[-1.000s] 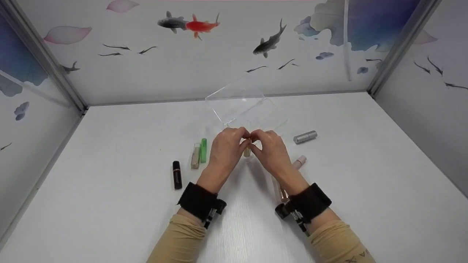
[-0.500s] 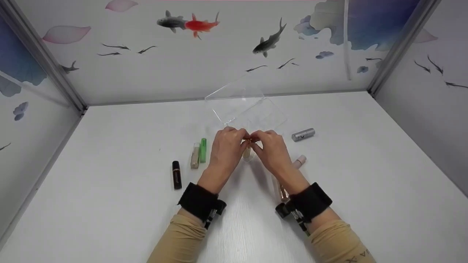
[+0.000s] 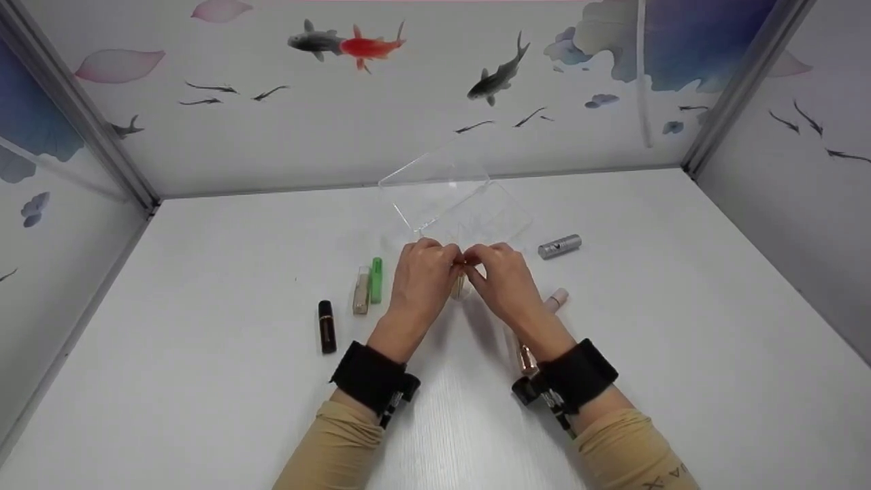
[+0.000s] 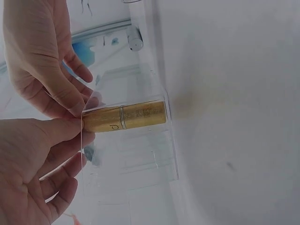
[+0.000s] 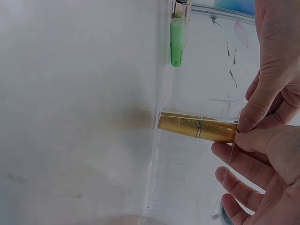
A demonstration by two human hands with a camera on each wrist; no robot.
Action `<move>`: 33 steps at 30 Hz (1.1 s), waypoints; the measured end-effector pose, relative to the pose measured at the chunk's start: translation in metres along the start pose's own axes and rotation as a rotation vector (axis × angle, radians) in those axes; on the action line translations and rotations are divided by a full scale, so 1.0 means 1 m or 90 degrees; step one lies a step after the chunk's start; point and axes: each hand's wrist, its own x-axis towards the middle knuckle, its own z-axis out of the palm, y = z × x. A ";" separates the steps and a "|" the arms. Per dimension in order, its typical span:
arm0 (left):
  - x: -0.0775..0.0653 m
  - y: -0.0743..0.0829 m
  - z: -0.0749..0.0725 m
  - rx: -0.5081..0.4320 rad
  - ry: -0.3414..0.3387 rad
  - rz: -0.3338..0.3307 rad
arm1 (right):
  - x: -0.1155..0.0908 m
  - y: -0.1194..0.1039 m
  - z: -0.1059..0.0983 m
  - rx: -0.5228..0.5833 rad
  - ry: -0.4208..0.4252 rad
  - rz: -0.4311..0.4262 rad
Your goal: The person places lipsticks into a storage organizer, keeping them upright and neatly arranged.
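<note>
A gold lipstick tube (image 4: 140,115) with a silver band round its middle stands upright inside a clear plastic box (image 5: 180,187). Its lower end is at the box's floor, close by a wall. Thumb and fingers of the left hand (image 3: 423,280) pinch the top end of the tube. From the other side the right hand (image 3: 502,280) pinches that same end, the two thumbs nearly touching. The other fingers of both hands are loosely bent. From the head view the hands cover most of the tube.
Left of the hands lie a green tube (image 3: 376,280), a clear-capped beige tube (image 3: 361,291) and a dark tube (image 3: 327,327). A silver tube (image 3: 560,246) lies to the right. A pink-capped tube (image 3: 557,299) is partly under the right forearm. Printed panels enclose the white table (image 3: 224,408).
The silver tube has rolled slightly away from the person, and markings now show on it. Both hands stay almost in place at the gold lipstick tube.
</note>
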 end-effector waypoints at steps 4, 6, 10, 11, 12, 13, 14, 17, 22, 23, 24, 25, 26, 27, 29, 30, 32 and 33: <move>0.000 0.001 0.000 0.002 0.006 0.005 | 0.001 0.001 -0.005 0.008 -0.052 -0.014; 0.000 0.001 0.000 0.000 0.011 0.009 | 0.001 0.002 -0.009 0.013 -0.081 -0.023; -0.001 0.001 0.001 -0.005 0.024 0.015 | 0.001 0.005 -0.016 0.012 -0.120 -0.049; -0.001 0.001 0.000 -0.004 0.027 0.017 | 0.001 0.006 -0.018 0.009 -0.127 -0.055; -0.001 0.001 0.000 -0.004 0.028 0.018 | 0.001 0.006 -0.020 0.006 -0.136 -0.059; -0.001 0.001 0.000 -0.001 0.029 0.018 | 0.002 0.007 -0.022 0.005 -0.145 -0.062; -0.001 0.002 0.000 0.001 0.030 0.019 | 0.002 0.007 -0.024 0.005 -0.154 -0.063; -0.001 0.003 -0.002 0.003 0.030 0.023 | 0.003 0.007 -0.035 0.009 -0.190 -0.056; -0.001 0.009 -0.006 -0.009 0.029 0.039 | 0.004 0.007 -0.056 0.031 -0.267 -0.029; -0.001 0.010 -0.008 -0.013 0.029 0.041 | 0.004 0.008 -0.060 0.034 -0.280 -0.022; -0.001 0.012 -0.009 -0.019 0.028 0.043 | 0.004 0.008 -0.064 0.037 -0.290 -0.015; -0.001 0.014 -0.009 -0.024 0.026 0.045 | 0.004 0.009 -0.068 0.041 -0.299 -0.008; -0.002 0.016 -0.010 -0.031 0.025 0.048 | 0.004 0.011 -0.071 0.045 -0.307 0.000; -0.002 0.018 -0.011 -0.038 0.025 0.052 | 0.003 0.012 -0.074 0.046 -0.316 0.009; -0.003 0.020 -0.011 -0.054 0.022 0.061 | 0.003 0.016 -0.078 0.047 -0.339 0.024; -0.003 0.021 -0.012 -0.061 0.021 0.069 | 0.002 0.018 -0.079 0.046 -0.351 0.032; -0.005 0.023 -0.011 -0.074 0.012 0.088 | 0.001 0.021 -0.082 0.037 -0.382 0.047; -0.005 0.023 -0.011 -0.080 0.002 0.101 | 0.001 0.022 -0.083 0.030 -0.398 0.053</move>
